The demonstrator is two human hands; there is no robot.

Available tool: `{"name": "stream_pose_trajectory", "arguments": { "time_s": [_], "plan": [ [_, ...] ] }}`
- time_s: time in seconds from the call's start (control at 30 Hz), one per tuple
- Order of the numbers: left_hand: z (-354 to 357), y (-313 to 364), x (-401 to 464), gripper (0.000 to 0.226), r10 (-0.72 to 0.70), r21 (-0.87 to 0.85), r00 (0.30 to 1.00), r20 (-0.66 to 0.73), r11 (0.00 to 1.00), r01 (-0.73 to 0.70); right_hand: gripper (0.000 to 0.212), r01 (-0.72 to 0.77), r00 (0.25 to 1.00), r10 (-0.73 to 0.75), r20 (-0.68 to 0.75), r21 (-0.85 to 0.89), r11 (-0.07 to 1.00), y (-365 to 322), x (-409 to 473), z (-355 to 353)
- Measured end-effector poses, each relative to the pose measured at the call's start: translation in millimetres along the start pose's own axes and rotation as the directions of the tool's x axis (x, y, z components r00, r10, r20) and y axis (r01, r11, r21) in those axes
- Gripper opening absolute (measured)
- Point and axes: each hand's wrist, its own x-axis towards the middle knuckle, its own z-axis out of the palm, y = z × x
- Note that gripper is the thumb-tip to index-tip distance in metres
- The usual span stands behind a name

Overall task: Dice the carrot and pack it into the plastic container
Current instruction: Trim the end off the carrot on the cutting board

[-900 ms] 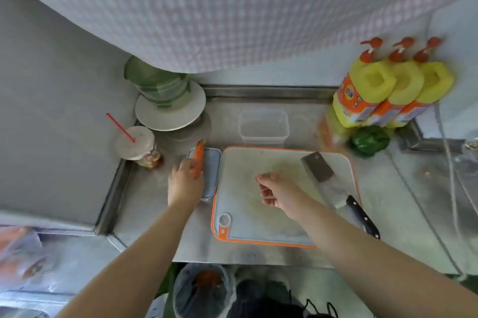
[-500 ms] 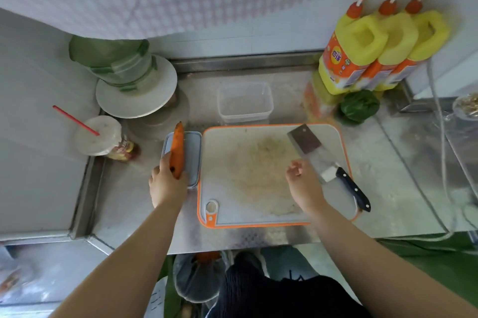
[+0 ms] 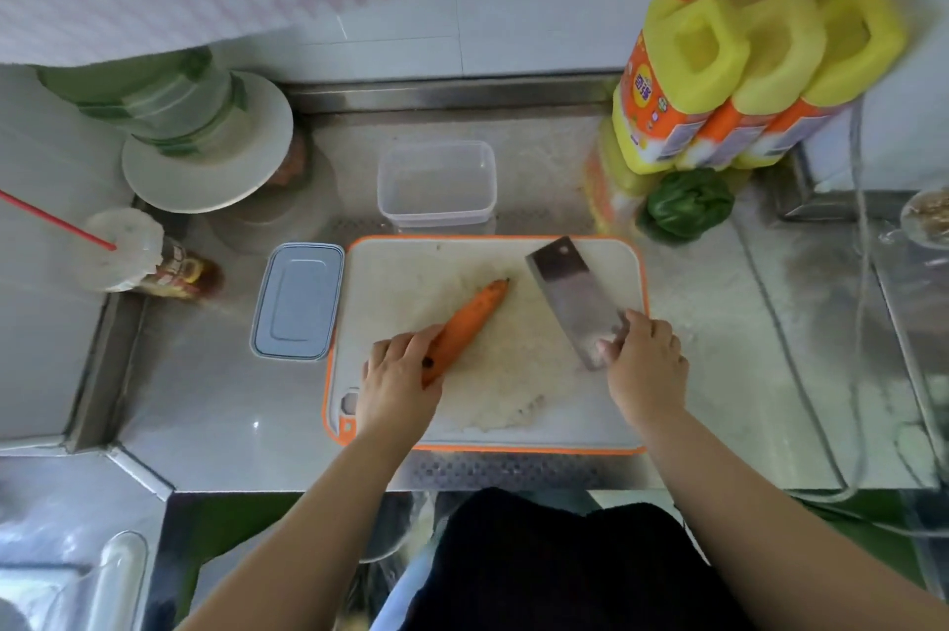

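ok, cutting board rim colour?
Orange rim on the cutting board, white cutting surface. Shows clearly in the head view, the only one available.

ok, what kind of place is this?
Likely a kitchen prep counter, perhaps a commercial one: a stainless steel counter, a cutting board with a carrot and cleaver on it, and three pump bottles of detergent against the tiled wall.

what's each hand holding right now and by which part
The left hand grips the carrot by its thick near end, on the cutting board. The right hand grips the cleaver at its handle.
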Motion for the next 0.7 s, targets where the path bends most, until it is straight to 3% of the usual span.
{"name": "stream_pose_trajectory", "arguments": {
  "time_s": [0.17,0.3,0.47,0.6,0.7],
  "plan": [
    [5,13,0,0.055,-0.051,0.037,0.998,-0.044,0.998,0.053,0.038,0.000,0.994,-0.011,0.110,0.098,0.995,3,13,-10],
    [8,19,2,0.045,-0.096,-0.065,0.993,-0.068,0.994,0.091,0.022,0.071,0.972,-0.110,0.208,0.187,0.980,-10,13,-30],
    [5,16,-2,0.035,0.010,0.001,0.997,-0.072,1.000,-0.010,0.015,0.104,0.946,-0.148,0.288,0.164,0.981,-20,6,-57],
    [5,15,-1,0.034,0.029,0.007,0.997,-0.067,1.000,-0.029,0.014,0.273,0.959,-0.270,0.085,-0.023,0.962,-26,-8,-54],
    [6,12,1,0.033,0.034,0.016,0.997,-0.071,0.999,-0.033,0.018,0.439,0.898,-0.439,0.005,-0.047,0.897,-31,-20,-36]
  ]
}}
